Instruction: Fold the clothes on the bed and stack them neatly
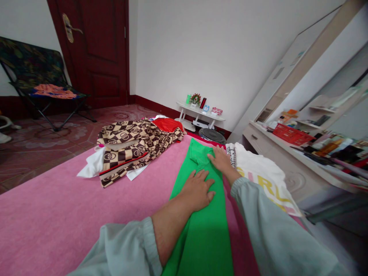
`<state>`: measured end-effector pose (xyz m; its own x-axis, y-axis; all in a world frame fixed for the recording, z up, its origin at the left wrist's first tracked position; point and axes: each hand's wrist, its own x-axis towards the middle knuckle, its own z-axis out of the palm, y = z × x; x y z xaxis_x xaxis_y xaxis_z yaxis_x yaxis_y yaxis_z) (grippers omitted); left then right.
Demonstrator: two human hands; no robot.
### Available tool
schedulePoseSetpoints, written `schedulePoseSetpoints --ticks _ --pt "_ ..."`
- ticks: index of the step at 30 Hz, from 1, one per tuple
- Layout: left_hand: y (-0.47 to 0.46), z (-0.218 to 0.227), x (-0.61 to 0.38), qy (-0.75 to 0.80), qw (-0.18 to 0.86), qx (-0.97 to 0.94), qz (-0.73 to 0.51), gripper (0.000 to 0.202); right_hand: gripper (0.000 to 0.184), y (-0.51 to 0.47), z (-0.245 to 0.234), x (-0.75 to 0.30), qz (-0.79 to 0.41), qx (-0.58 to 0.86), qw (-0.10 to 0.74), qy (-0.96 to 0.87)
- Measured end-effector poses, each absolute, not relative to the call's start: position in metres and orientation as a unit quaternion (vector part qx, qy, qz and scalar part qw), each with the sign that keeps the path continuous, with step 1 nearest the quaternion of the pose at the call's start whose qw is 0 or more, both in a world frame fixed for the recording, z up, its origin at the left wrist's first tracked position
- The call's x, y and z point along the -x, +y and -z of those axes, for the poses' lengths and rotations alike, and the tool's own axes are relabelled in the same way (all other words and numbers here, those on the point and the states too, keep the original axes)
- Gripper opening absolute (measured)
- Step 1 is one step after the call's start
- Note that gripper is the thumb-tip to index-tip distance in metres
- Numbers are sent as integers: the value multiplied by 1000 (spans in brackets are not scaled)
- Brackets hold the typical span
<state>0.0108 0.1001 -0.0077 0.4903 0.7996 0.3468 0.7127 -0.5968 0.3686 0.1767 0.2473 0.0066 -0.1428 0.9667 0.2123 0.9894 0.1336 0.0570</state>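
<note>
A bright green garment (211, 234) lies lengthwise on the pink bedspread (71, 214), with part of it doubled over at the far end. Whether it is a top or trousers I cannot tell. My left hand (197, 190) rests palm down on the middle of it, fingers spread. Farther up, my right hand (221, 158) lies on its right edge beside the folded part, fingers stretched out and holding nothing. To the right is a white shirt (263, 172) with yellow and pink letters, partly behind my right sleeve.
Brown-and-cream checked clothing (140, 142) lies heaped at the far left of the bed, with a red piece (168, 124) and white cloth. Beyond the bed stands a low white table (198, 110). A cluttered dresser with a red basket (292, 135) borders the right side.
</note>
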Motion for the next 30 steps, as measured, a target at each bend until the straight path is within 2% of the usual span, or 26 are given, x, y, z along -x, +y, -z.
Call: schedulePoseSetpoints --ticks 2,6,9,12,14,25,30 --pt "100 9 -11 441 90 -858 -249 44 60 240 -4 -177 127 662 106 -731" --pt "100 10 -11 445 91 -854 -253 44 65 230 6 -182 35 719 63 -691" --pt "100 9 -11 446 95 -854 -249 44 58 234 3 -181 49 741 59 -667" --pt "100 7 -11 445 98 -855 -246 44 42 242 -1 -183 92 712 126 -684" --pt "100 6 -11 446 97 -856 -244 44 38 248 0 -192 79 686 168 -704" --pt "101 8 -11 445 81 -856 -248 43 48 298 3 -235 16 700 282 -656" --pt "102 7 -12 446 81 -856 -249 42 56 313 9 -234 -6 684 294 -667"
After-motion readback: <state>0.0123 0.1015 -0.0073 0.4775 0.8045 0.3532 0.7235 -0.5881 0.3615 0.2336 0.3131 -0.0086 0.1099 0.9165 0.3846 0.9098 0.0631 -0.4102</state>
